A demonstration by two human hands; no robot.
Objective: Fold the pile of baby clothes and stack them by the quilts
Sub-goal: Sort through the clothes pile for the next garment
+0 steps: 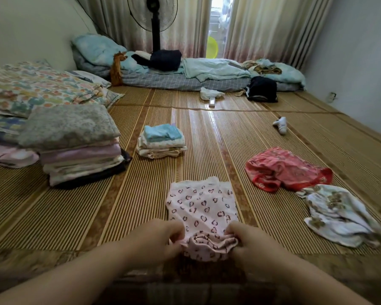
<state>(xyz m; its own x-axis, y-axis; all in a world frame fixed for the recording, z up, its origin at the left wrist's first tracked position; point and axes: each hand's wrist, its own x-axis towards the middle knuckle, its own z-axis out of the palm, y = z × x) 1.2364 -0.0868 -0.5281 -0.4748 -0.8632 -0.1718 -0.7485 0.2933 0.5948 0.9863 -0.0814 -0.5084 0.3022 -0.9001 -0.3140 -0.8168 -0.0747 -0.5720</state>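
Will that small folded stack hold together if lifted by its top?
Probably not: the folded stack is separate soft layers, so only the top would likely lift. Its edges sag, so it should droop unless supported underneath.

A woven bamboo mat (207, 133) in tan and brown stripes covers the floor, its glossy slats catching a streak of daylight at centre frame. Along the far edge lies a low mattress (169, 81) in a grey checked sheet, heaped with rumpled pale blue bedding (213, 67). Behind it, at top centre, stands a black pedestal fan (152, 12). Long beige curtains (268, 27) hang across the back, parted at a narrow bright window gap (216, 20). A plain pale wall (356, 51) fills the right side, with a small socket (333, 95) low down. A curved off-white wall panel (31, 29) occupies the upper left.
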